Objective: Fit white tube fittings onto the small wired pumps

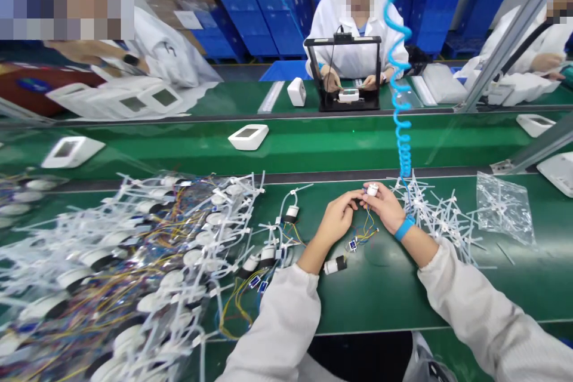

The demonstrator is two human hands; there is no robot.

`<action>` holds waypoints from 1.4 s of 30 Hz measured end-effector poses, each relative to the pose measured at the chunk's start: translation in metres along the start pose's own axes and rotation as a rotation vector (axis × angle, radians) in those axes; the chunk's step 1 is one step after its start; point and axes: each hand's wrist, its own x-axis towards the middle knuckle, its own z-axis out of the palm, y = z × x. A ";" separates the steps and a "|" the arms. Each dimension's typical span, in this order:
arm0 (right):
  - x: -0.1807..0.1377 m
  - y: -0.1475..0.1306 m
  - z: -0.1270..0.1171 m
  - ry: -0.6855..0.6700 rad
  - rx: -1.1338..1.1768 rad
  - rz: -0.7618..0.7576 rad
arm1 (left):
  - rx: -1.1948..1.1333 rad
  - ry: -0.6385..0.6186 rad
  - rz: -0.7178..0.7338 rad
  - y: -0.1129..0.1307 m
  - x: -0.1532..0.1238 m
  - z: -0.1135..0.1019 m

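My right hand [385, 206] pinches a small white round part [372, 190] with thin coloured wires [369, 228] hanging from it down to the green table. My left hand [338, 218] is closed, its fingertips meeting the same part from the left. A small grey cylinder motor [335, 264] lies just below my left wrist. I wear a blue wristband [404, 228] on the right wrist. Both sleeves are white.
A big heap of wired white parts with tubes [147, 256] fills the left. Loose white tube connectors [436, 209] and a clear plastic bag [505, 206] lie right. A blue coiled hose [400, 71] hangs ahead. White housings [248, 136] ride the conveyor; other people work opposite.
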 end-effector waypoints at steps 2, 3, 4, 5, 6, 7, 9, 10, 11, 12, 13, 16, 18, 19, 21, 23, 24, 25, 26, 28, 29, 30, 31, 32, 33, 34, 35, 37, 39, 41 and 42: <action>0.001 0.000 -0.001 -0.006 0.009 -0.003 | 0.022 0.024 -0.028 -0.003 0.000 -0.002; 0.001 0.001 -0.001 -0.006 0.020 -0.007 | 0.053 0.042 -0.047 -0.006 -0.001 -0.004; 0.002 0.001 -0.001 -0.002 0.031 -0.012 | 0.099 0.059 -0.064 -0.008 -0.002 -0.006; 0.002 0.001 0.000 0.002 0.043 -0.018 | 0.159 0.079 -0.077 -0.010 -0.002 -0.008; 0.003 0.002 0.000 0.008 0.056 -0.026 | 0.229 0.108 -0.084 -0.011 -0.003 -0.010; 0.004 0.002 0.000 0.017 0.069 -0.035 | 0.302 0.151 -0.085 -0.011 -0.004 -0.013; 0.006 0.002 0.001 0.032 0.093 -0.053 | 0.416 0.266 -0.056 -0.007 -0.005 -0.018; 0.006 0.001 0.001 0.037 0.104 -0.060 | 0.431 0.307 -0.024 -0.003 -0.005 -0.020; 0.007 0.001 0.001 0.042 0.112 -0.066 | 0.409 0.306 0.013 0.003 -0.006 -0.022; 0.007 0.000 0.001 0.046 0.119 -0.070 | 0.354 0.242 0.056 0.009 -0.006 -0.024; 0.008 -0.001 0.000 0.048 0.125 -0.073 | 0.282 0.120 0.100 0.015 -0.007 -0.025; 0.009 -0.003 -0.002 0.056 0.142 -0.081 | 0.136 -0.310 0.190 0.028 -0.009 -0.028; 0.010 -0.004 -0.005 0.060 0.155 -0.083 | 0.129 -0.432 0.204 0.030 -0.009 -0.029; 0.011 -0.004 -0.006 0.060 0.161 -0.082 | 0.128 -0.443 0.202 0.030 -0.009 -0.030; 0.012 -0.004 -0.007 0.055 0.175 -0.075 | 0.107 -0.428 0.189 0.030 -0.008 -0.032; 0.013 -0.004 -0.007 0.048 0.188 -0.067 | 0.069 -0.375 0.179 0.032 -0.007 -0.036; 0.012 -0.004 -0.007 0.043 0.194 -0.065 | 0.043 -0.332 0.171 0.034 -0.006 -0.038; 0.012 -0.004 -0.007 0.039 0.199 -0.064 | 0.012 -0.281 0.164 0.036 -0.006 -0.040; 0.012 -0.004 -0.007 0.035 0.202 -0.064 | -0.023 -0.223 0.157 0.037 -0.006 -0.042; 0.011 -0.004 -0.006 0.026 0.202 -0.065 | -0.110 -0.098 0.142 0.039 -0.006 -0.043; 0.010 -0.004 -0.006 0.021 0.198 -0.067 | -0.163 -0.038 0.131 0.039 -0.006 -0.044; 0.010 -0.004 -0.006 0.015 0.190 -0.069 | -0.226 0.016 0.116 0.039 -0.006 -0.043; 0.010 -0.003 -0.005 0.008 0.178 -0.072 | -0.295 0.064 0.096 0.038 -0.006 -0.043; 0.009 -0.002 -0.004 -0.001 0.162 -0.075 | -0.366 0.105 0.074 0.036 -0.006 -0.042; 0.008 -0.001 -0.002 -0.011 0.142 -0.079 | -0.436 0.142 0.057 0.035 -0.006 -0.042; 0.008 -0.001 -0.001 -0.024 0.117 -0.082 | -0.502 0.175 0.048 0.034 -0.006 -0.042; 0.007 -0.001 0.001 -0.041 0.089 -0.084 | -0.563 0.205 0.051 0.033 -0.005 -0.042; 0.005 0.000 0.003 -0.081 0.027 -0.084 | -0.666 0.263 0.073 0.032 -0.003 -0.042; 0.003 -0.001 0.005 -0.124 -0.037 -0.085 | -0.748 0.321 0.090 0.033 -0.001 -0.044; 0.002 -0.001 0.006 -0.171 -0.127 -0.106 | -0.805 0.364 0.078 0.033 0.001 -0.045; 0.001 0.000 0.006 -0.191 -0.167 -0.117 | -0.827 0.374 0.062 0.033 0.001 -0.046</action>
